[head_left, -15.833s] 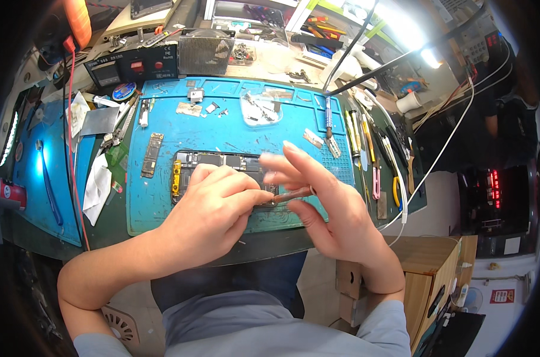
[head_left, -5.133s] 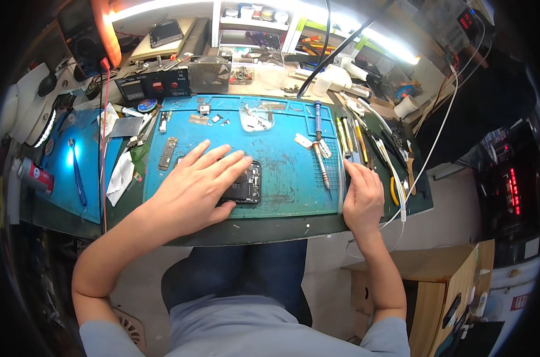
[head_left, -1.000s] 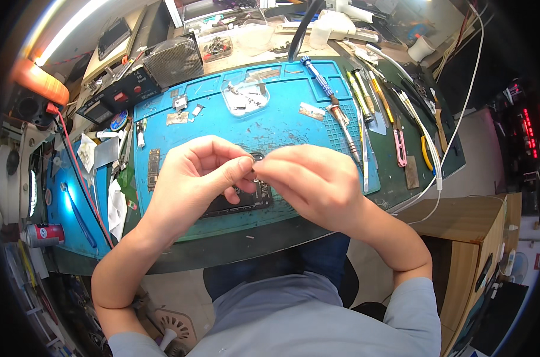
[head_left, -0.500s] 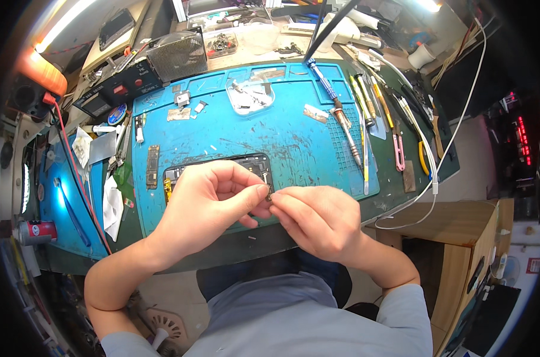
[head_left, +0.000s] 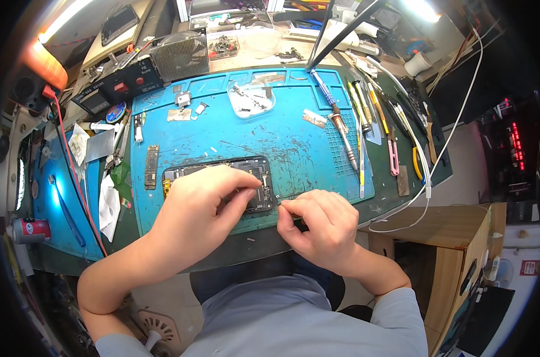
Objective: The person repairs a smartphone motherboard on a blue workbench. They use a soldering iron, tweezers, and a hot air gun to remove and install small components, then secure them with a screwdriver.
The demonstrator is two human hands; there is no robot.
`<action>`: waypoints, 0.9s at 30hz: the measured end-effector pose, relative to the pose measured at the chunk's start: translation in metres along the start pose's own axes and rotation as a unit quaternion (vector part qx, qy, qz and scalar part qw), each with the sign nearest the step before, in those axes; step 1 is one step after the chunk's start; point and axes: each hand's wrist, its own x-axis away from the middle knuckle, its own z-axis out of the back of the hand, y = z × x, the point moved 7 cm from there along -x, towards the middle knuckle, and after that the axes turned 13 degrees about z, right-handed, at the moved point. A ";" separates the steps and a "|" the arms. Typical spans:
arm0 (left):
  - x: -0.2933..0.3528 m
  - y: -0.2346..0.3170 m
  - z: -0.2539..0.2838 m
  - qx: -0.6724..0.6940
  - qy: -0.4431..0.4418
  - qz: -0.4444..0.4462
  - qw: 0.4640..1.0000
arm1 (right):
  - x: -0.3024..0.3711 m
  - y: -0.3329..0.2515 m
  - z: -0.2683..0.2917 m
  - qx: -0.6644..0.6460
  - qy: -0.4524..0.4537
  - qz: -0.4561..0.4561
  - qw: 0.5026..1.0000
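Observation:
My left hand (head_left: 201, 202) hovers over an opened phone (head_left: 261, 160) that lies on the blue work mat (head_left: 234, 137). Its index finger and thumb point to the right with a small gap between them, and nothing shows in it. The hand hides much of the phone's inside; a yellow flex part (head_left: 166, 187) and a silvery strip (head_left: 265, 179) stay visible. Just right of the phone's lower corner, my right hand (head_left: 323, 217) is closed in a pinch. A tiny piece seems to be at its fingertips, too small to name.
A clear tray of small parts (head_left: 250, 110) stands at the mat's back. To the left lies a narrow circuit board (head_left: 152, 166). Screwdrivers (head_left: 344, 134), a pink-handled knife (head_left: 393, 157) and a white cable (head_left: 427, 184) lie at right. A black power unit (head_left: 118, 86) stands back left.
My hands, whose fingertips met over the phone's right edge, have parted. The right hand has moved slightly right and down; the left fingers have loosened, and more of the phone's right side shows.

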 end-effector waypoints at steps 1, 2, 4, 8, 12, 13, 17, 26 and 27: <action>0.004 0.009 0.000 -0.102 0.036 -0.097 0.989 | 0.001 0.000 0.000 -0.006 -0.005 -0.017 1.000; 0.004 0.010 0.000 -0.093 0.039 -0.107 0.989 | 0.003 -0.001 0.000 -0.012 -0.009 -0.034 0.999; 0.005 0.015 -0.003 -0.078 0.047 -0.124 0.988 | 0.002 -0.001 -0.003 -0.032 -0.006 -0.043 0.999; 0.002 0.010 -0.008 -0.046 -0.018 -0.088 0.995 | -0.001 -0.004 -0.005 -0.051 0.017 -0.015 0.998; 0.001 0.008 -0.006 -0.026 -0.014 -0.099 0.995 | -0.002 -0.006 -0.004 -0.043 0.025 0.006 0.999; 0.002 0.008 -0.006 -0.018 -0.017 -0.077 0.997 | -0.002 -0.007 -0.003 -0.035 0.028 0.010 0.999; 0.001 0.006 -0.007 -0.021 -0.028 -0.063 0.997 | 0.000 -0.006 -0.002 -0.030 0.047 0.006 0.998; -0.002 -0.002 -0.009 0.097 -0.058 0.026 0.993 | 0.004 0.011 -0.008 -0.198 0.024 -0.158 0.967; -0.002 -0.005 -0.010 0.130 -0.080 0.049 0.987 | 0.003 0.012 -0.009 -0.204 0.025 -0.154 0.966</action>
